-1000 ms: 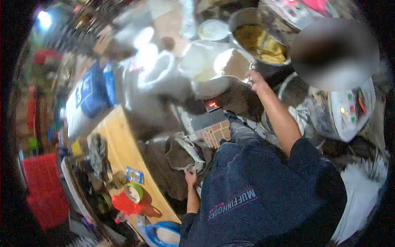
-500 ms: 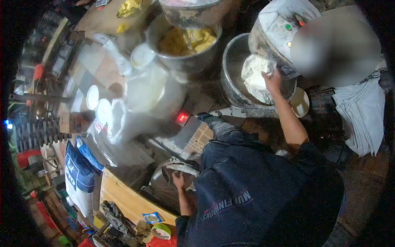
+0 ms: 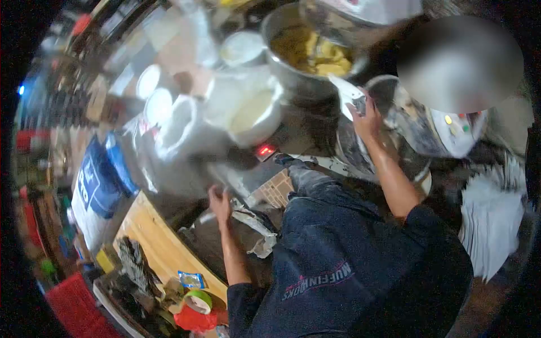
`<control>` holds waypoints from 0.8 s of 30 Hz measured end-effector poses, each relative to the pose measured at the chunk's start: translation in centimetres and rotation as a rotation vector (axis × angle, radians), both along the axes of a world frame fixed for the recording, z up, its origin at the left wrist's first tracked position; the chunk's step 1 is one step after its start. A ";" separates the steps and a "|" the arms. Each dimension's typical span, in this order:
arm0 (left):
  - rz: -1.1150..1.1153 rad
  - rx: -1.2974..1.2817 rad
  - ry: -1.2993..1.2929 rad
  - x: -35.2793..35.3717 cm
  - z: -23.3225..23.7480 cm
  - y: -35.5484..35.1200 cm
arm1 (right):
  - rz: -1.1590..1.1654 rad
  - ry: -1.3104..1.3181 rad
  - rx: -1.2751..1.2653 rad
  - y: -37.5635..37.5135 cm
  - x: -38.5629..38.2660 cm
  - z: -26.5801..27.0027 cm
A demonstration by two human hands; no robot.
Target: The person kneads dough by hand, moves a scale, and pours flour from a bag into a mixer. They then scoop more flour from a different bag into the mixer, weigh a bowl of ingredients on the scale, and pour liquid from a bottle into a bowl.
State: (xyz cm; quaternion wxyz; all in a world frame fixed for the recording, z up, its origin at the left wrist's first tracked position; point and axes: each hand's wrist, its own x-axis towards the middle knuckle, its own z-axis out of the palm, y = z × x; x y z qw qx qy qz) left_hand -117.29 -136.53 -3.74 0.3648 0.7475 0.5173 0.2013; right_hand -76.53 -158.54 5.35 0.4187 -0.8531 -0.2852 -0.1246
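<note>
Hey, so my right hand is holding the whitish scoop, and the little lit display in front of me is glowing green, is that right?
Not quite: the head view shows the little lit display glowing red, not green. The right hand is indeed holding the whitish scoop.

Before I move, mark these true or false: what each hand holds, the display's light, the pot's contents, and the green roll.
1. The right hand holds a white scoop. True.
2. The left hand grips the green roll. False: it is open, away from the roll.
3. The display glows red. True.
4. The pot holds blue stuff. False: the stuff in it is yellow.
</note>
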 end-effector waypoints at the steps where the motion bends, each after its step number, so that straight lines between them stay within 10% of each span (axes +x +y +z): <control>1: 0.018 -0.117 0.031 1.8 0.7 0.9 | 0.124 0.077 0.124 4.2 -0.2 -0.4; 5: 0.083 -0.039 -0.034 9.6 1.3 3.8 | 0.430 0.301 -0.070 22.0 -1.8 -2.7; 10: 0.138 -0.454 0.352 16.6 1.3 7.5 | 0.506 0.435 -0.617 35.8 -1.8 -21.6; 15: 0.216 -0.515 0.340 19.1 -1.9 9.0 | 0.298 0.650 -0.894 36.7 -0.3 -39.6; 19: 0.194 -0.584 0.348 18.7 -4.4 8.6 | 0.480 0.430 -0.948 36.5 -2.2 -41.7; 24: 0.192 -0.580 0.230 19.7 -3.1 9.3 | 0.378 0.812 -0.849 35.4 -6.5 -49.8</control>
